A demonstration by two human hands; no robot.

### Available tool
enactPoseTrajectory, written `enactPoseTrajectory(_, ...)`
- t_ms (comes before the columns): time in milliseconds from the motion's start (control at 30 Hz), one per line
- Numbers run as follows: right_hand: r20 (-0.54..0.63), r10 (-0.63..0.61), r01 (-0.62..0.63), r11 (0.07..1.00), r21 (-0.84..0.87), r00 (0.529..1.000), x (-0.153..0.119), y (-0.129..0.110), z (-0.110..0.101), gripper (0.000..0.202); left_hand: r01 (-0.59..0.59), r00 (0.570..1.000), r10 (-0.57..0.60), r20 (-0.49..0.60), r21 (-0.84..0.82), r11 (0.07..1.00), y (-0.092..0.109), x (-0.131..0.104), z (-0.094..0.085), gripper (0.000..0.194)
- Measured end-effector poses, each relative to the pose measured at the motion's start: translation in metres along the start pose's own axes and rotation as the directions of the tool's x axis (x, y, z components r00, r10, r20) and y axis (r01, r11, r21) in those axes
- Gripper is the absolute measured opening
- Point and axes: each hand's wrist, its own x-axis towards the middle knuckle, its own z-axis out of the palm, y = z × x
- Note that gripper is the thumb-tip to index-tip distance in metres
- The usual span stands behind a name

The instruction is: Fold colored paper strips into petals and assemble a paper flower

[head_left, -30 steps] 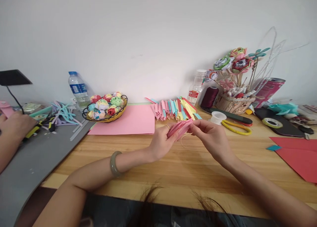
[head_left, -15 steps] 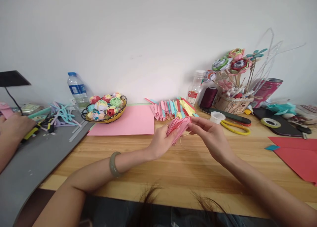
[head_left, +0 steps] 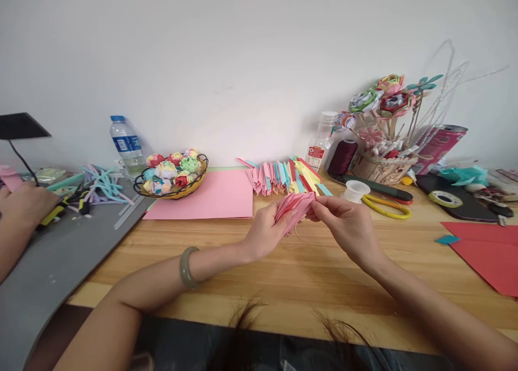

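A bundle of folded pink paper point(head_left: 292, 210) is gripped by my left hand point(head_left: 265, 231), thumb on its near side and fingers behind. At the bundle's right end, my right hand point(head_left: 343, 220) pinches the paper's edge between thumb and fingers; whether anything else sits in that pinch is hidden. A thin pale thread point(head_left: 298, 231) loops below the bundle. Just beyond my hands lies a row of folded paper pieces point(head_left: 279, 177) in pink, blue, yellow and red.
Pink sheets point(head_left: 218, 198) lie under a basket point(head_left: 198, 190) of paper flowers. To the right are yellow-handled scissors point(head_left: 388, 209), a plastic cup point(head_left: 356, 191), a thread spool point(head_left: 343, 157) and red paper point(head_left: 485, 257). Another person's hand point(head_left: 26, 206) is at far left above a grey mat point(head_left: 60, 274).
Both hands and the pink bundle stay almost in place, with a slight shift to the right. The right fingers have closed in a little at the bundle's end.
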Motion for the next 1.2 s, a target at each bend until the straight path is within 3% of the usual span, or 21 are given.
enactPoseTrajectory(400, 0.029, -0.044, 0.044, 0.999, 0.004, 0.999, 0.000, -0.003, 0.000, 0.025, -0.009, 1.000, 0.009, -0.005, -0.005, 1.000, 0.002, 0.000, 0.000, 0.042)
enactPoseTrajectory(767, 0.009, 0.089, -0.089, 0.996, -0.010, 0.996, 0.003, -0.001, -0.001, 0.015, -0.077, 0.995, 0.065, 0.077, 0.168, 0.983, 0.011, -0.004, 0.000, 0.037)
enactPoseTrajectory(933, 0.038, 0.112, -0.112, 0.994, 0.013, 0.993, 0.006, 0.002, 0.001, 0.015, 0.092, 0.991, -0.096, 0.097, 0.039, 0.995, 0.003, 0.003, 0.000, 0.033)
enactPoseTrajectory(1067, 0.096, 0.089, -0.089, 0.996, -0.001, 0.991, 0.007, 0.003, 0.002, 0.019, 0.243, 0.943, -0.181, 0.279, -0.205, 0.948, 0.002, 0.010, -0.003, 0.034)
enactPoseTrajectory(1200, 0.130, 0.071, -0.067, 0.997, -0.036, 0.989, 0.009, 0.006, 0.000, 0.025, 0.359, 0.882, -0.204, 0.424, -0.326, 0.874, 0.006, 0.012, -0.007, 0.040)
